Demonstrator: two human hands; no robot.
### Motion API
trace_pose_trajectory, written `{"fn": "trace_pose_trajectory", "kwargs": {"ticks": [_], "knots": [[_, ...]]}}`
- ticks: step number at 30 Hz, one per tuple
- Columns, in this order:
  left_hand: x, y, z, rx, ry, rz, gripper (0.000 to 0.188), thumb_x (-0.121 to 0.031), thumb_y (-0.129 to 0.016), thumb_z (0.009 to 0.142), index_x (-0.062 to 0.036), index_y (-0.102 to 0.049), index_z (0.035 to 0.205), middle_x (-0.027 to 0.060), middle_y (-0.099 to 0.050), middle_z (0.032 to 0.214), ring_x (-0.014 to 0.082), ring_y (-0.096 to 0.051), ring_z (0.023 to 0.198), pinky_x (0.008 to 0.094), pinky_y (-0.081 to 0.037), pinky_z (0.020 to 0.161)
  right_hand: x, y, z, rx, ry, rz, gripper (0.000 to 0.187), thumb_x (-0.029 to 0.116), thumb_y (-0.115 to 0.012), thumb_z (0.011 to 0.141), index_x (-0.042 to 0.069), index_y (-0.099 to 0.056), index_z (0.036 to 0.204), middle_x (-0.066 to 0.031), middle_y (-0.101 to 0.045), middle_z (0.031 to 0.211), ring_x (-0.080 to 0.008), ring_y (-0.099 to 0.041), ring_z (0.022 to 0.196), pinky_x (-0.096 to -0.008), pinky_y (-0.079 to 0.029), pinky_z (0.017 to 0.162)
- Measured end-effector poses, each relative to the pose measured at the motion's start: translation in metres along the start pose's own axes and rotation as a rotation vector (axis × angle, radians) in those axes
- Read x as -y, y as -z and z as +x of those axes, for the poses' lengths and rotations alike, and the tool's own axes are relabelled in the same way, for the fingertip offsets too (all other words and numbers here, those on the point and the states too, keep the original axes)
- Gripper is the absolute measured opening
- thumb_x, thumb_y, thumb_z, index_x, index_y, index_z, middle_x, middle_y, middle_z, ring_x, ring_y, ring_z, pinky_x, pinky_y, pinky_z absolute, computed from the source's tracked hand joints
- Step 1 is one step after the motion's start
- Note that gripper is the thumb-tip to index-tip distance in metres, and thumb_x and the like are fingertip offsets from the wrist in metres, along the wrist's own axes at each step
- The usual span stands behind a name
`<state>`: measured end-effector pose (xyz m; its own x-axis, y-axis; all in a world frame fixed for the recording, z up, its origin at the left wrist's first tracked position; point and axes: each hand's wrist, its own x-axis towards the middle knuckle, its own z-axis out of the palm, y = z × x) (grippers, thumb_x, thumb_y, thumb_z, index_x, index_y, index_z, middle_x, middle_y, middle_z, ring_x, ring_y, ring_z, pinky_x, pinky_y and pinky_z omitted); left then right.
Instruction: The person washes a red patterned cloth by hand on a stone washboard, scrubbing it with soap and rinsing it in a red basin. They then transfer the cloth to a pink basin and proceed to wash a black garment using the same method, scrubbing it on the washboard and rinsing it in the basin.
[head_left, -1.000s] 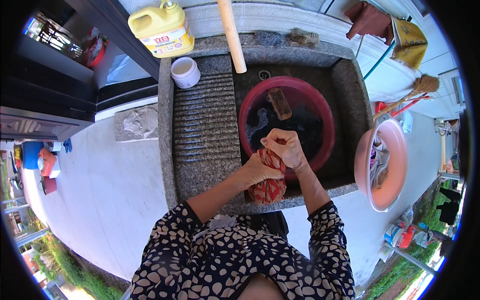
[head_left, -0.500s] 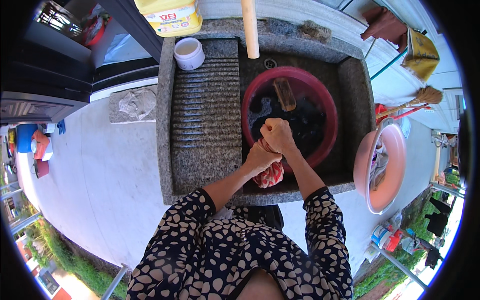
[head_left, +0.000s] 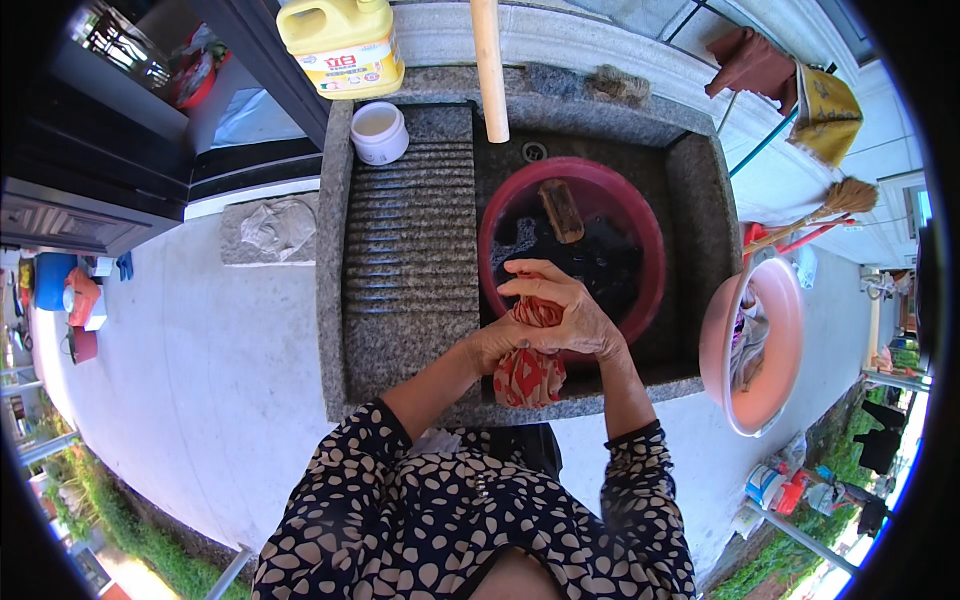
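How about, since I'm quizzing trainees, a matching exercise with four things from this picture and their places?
Things
1. patterned cloth
2. brown block
3. white jar
4. pale pink basin

Places
A. at the far end of the ridged slab
B. outside the stone sink, to the right
C. in the left hand, right hand against it
D. inside the darker pink basin

Pairs: 1-C; 2-D; 3-A; 4-B

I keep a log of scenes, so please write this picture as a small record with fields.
left hand: wrapped around red patterned cloth
right hand: at the cloth's far part, fingers partly extended
stone sink: holds red basin
in red basin: dark contents, brown block
left side: ridged washboard, white tub at far end
right, outside sink: pink basin containing fabric
near far-left corner: yellow jug
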<state>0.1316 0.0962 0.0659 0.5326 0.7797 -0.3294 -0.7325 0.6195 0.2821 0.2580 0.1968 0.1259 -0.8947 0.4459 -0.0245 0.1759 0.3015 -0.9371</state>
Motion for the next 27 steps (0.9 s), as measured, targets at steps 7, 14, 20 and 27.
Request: {"fn": "trace_pose_trajectory", "kwargs": {"ticks": [7,14,20,27], "knots": [[0.000,-0.025,-0.002,-0.128,-0.015,0.503,0.049,-0.006,-0.085,0.064,-0.0063,-0.061,0.107,0.0050,-0.065,0.096,0.0155,-0.064,0.084,0.0323,-0.052,0.081,-0.009,-0.010,-0.014,-0.213,-0.072,0.287,0.010,0.002,-0.073,0.074,0.001,-0.063,0.073,-0.0062,-0.059,0.079,-0.0121,-0.055,0.073,-0.0269,-0.045,0.065],[0.013,-0.038,0.017,-0.405,-0.195,0.488,0.036,0.001,-0.079,0.068,-0.0041,-0.060,0.099,0.0031,-0.064,0.087,0.0124,-0.064,0.079,0.0276,-0.053,0.074,-0.011,-0.002,0.008,-0.207,-0.169,-0.151,0.022,0.013,-0.070,0.082,-0.002,-0.058,0.070,-0.0094,-0.054,0.065,-0.0195,-0.053,0.055,-0.0328,-0.041,0.052],[0.043,0.011,0.045,-0.547,-0.259,0.557,0.045,-0.010,-0.077,0.064,-0.0028,-0.057,0.103,0.0054,-0.065,0.088,0.0154,-0.064,0.081,0.0290,-0.050,0.075,-0.034,-0.014,0.020,-0.182,-0.211,-0.297,0.026,0.018,-0.062,0.085,-0.003,-0.057,0.071,-0.0156,-0.053,0.064,-0.0338,-0.057,0.060,-0.0417,-0.044,0.058],[0.046,0.035,0.052,-0.594,-0.378,0.543,0.043,-0.013,-0.079,0.067,-0.0040,-0.058,0.104,0.0061,-0.067,0.092,0.0159,-0.066,0.084,0.0315,-0.053,0.076,-0.053,-0.024,0.025,-0.212,-0.455,-0.230,0.025,0.027,-0.064,0.087,0.001,-0.065,0.091,-0.0162,-0.061,0.088,-0.0323,-0.061,0.088,-0.0399,-0.046,0.078]]}}
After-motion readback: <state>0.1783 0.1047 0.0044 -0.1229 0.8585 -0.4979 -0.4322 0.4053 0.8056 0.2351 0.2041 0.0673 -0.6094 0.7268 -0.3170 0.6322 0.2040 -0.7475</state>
